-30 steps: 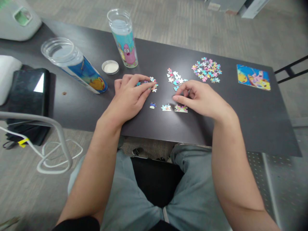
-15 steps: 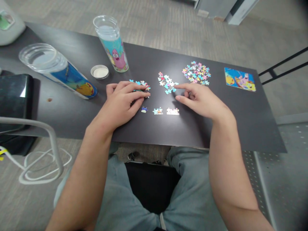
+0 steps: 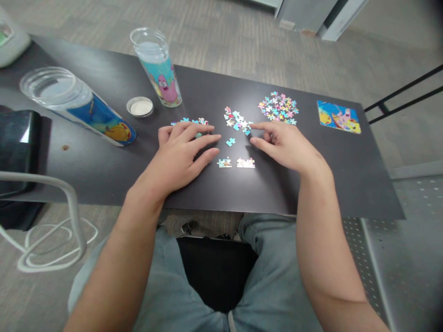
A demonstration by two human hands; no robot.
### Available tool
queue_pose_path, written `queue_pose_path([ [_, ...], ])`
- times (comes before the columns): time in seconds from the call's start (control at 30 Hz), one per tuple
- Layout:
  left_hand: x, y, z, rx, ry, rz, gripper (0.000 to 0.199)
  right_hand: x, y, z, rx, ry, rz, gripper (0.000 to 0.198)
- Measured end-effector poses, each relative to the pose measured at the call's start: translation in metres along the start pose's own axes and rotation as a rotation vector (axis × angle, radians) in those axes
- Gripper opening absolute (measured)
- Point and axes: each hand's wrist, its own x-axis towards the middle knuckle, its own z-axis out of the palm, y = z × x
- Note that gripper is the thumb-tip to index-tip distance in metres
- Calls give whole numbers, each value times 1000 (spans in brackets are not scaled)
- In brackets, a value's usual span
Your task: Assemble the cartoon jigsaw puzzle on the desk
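My left hand point(image 3: 185, 150) rests palm down with its fingers spread, partly covering a pile of jigsaw pieces point(image 3: 202, 121). My right hand point(image 3: 282, 144) has its index finger stretched to the edge of a small middle heap of pieces point(image 3: 237, 121); its other fingers are curled and nothing shows in its grip. A blue jigsaw piece point(image 3: 230, 142) lies apart between the two hands. Nearer to me lie two short joined strips, a bluish one point(image 3: 224, 163) and a pale one point(image 3: 245, 163). The dark blue piece beside my left thumb is hidden now.
A larger jigsaw heap point(image 3: 278, 108) lies at the back right, left of a printed picture card point(image 3: 339, 116). To the left stand two clear-topped cartoon canisters, one pink and teal point(image 3: 166, 83), one blue point(image 3: 100, 115), with a round lid point(image 3: 140, 107) between them.
A blue piece has come away from the middle heap toward me. My left hand has shifted slightly nearer and right, covering the dark blue piece. The view has tilted a little.
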Motion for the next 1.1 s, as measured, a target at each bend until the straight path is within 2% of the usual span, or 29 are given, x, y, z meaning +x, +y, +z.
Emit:
queue_pose_path([
  [0.1, 1, 14, 8, -18, -65, 62, 62, 1, 4, 0, -21, -29, -42, 43],
  [0.2, 4, 25, 14, -26, -115, 119, 62, -1, 1, 2, -4, -72, -85, 40],
  [0.3, 5, 26, 14, -9, -96, 88, 61, -3, -5, 2, 57, -114, -114, 41],
  [0.43, 4, 18, 12, 31, -23, -15, 69, -4, -4, 1, 74, -80, -37, 53],
  [0.53, 3, 16, 12, 41, -2, -10, 75, -1, -1, 3, 40, -47, 30, 64],
  [0.63, 2, 23, 16, 13, -60, 58, 77, 2, 1, 5, 34, -52, 43, 73],
  [0.8, 5, 38, 20, -12, -187, 173, 87, 3, 4, 2, -17, -60, 79, 68],
  [0.93, 6, 38, 19, 28, -131, 62, 80, 6, 10, 8, -32, 6, 69, 67],
  [1.1, 4, 30, 16, 66, -46, -16, 70, 8, 17, 17, -99, 57, -82, 56],
])
